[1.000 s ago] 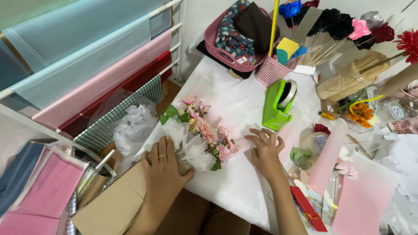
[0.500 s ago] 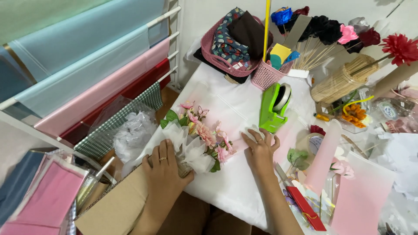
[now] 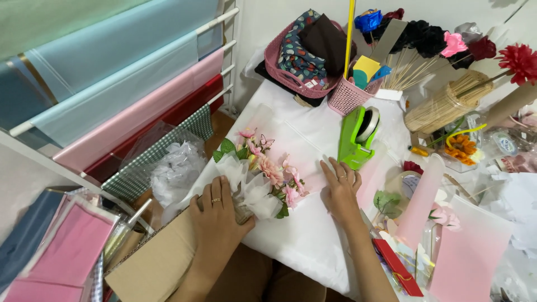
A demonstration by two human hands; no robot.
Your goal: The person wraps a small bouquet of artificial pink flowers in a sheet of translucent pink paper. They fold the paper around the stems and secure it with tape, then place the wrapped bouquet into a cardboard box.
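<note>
At the far left, rolls of wrapping paper (image 3: 117, 72) in green, blue, pale pink and red hang on a white rack, with flat pink sheets (image 3: 67, 251) stacked low in the corner and a cardboard box (image 3: 156, 268) beside them.

The left hand (image 3: 218, 210) lies palm down, fingers close together and curled over the wrapped lower end of a small bouquet (image 3: 260, 176) of pink flowers with green leaves and white tulle. The bouquet lies on the white table (image 3: 302, 240), its long axis running from that hand up and away to the right, stems under the fingers and blooms pointing toward the far edge. It rests on a pale pink translucent sheet (image 3: 302, 151).

The right hand (image 3: 340, 187) is just beside the blooms on their right, flat on the sheet with fingers slightly spread, pressing the paper rather than pinching anything. The left hand is the one in contact with the bouquet; the right seems not to touch the flowers, though the gap is hard to judge.

Just beyond the right fingertips stands a bright green tape dispenser (image 3: 358, 137). Behind it sit a small pink mesh basket (image 3: 347, 95) holding yellow and blue cards and a larger pink basket (image 3: 296, 61) of patterned fabric. Farther right are a bundle of wooden sticks (image 3: 442, 103), artificial flowers, a rolled pink sheet (image 3: 419, 204) and a flat red box (image 3: 397, 268).
</note>
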